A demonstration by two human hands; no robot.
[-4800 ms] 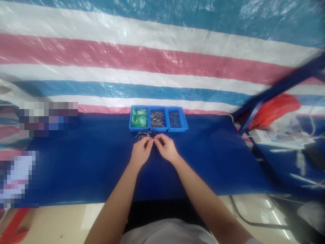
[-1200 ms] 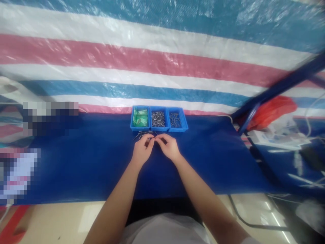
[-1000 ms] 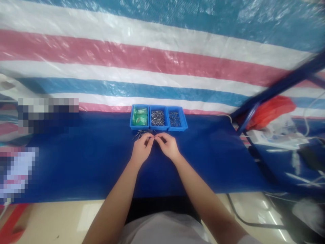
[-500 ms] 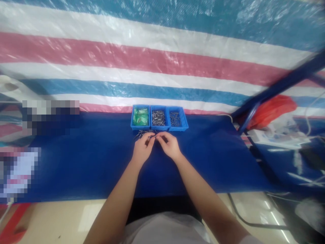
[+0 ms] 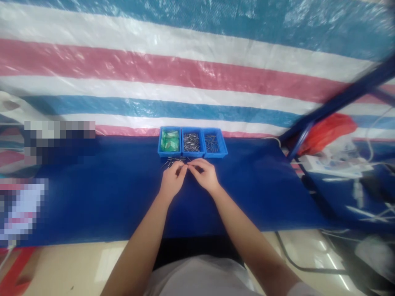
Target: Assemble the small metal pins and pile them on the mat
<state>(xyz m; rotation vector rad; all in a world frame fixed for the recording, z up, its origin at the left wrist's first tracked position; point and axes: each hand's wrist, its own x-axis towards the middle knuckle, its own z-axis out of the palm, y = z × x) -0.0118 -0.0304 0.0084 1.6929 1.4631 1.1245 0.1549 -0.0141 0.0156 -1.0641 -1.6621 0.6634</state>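
Note:
My left hand (image 5: 173, 177) and my right hand (image 5: 205, 176) meet at the fingertips over the blue table (image 5: 247, 197). Both are pinched closed; whatever lies between the fingertips is too small to make out. Just beyond my left fingers is a loose pile of thin dark metal pieces (image 5: 170, 161). Behind it three blue bins stand in a row: the left bin (image 5: 169, 155) holds green packets, the middle bin (image 5: 192, 154) many metal pieces, and the right bin (image 5: 216, 155) a thinner layer of similar pieces.
A striped plastic sheet (image 5: 191, 78) hangs behind the table. On the right are a dark blue metal frame (image 5: 336, 98), a red bag (image 5: 330, 131) and white items with cables. A white roll (image 5: 18, 107) and blurred-out patches are at the left.
My fingertips have drawn slightly closer together. The thin piece seen between them earlier no longer shows clearly. The bins look unchanged.

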